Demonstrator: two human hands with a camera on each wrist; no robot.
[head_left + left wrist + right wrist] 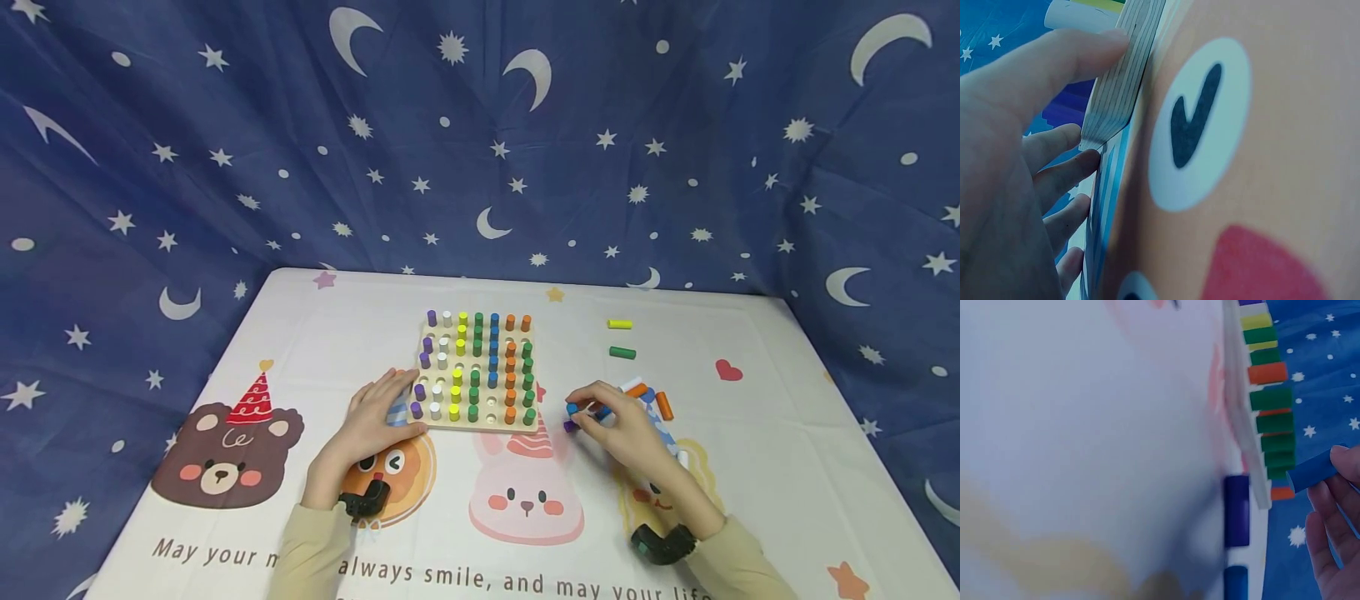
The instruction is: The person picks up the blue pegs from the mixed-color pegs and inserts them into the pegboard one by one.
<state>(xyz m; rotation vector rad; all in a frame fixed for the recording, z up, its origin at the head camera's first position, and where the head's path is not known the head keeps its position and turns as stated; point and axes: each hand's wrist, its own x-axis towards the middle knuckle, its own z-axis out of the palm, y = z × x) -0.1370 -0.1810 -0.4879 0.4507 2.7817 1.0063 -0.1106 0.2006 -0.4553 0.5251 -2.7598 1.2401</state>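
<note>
A wooden pegboard [480, 427] lies on the table, with columns of purple, white, yellow, green, blue and orange pegs standing in it. Some of its holes show bare, two of them at the front of the blue column. My left hand [375, 412] rests against the board's near left corner, thumb on the front edge and fairly straight fingers along the left side. Right of the board, my right hand [618, 421] pinches a blue peg [1313, 470] between thumb and fingers, raised off the table. Beneath it lie a purple peg [1237, 511] and another blue peg [1235, 584].
Loose pegs lie to the right: a yellow peg [620, 324], a green peg [622, 353], an orange peg [664, 406] and a white peg [632, 383] among them. A printed white cloth [780, 475] covers the table. Behind hangs a dark blue star curtain [480, 125].
</note>
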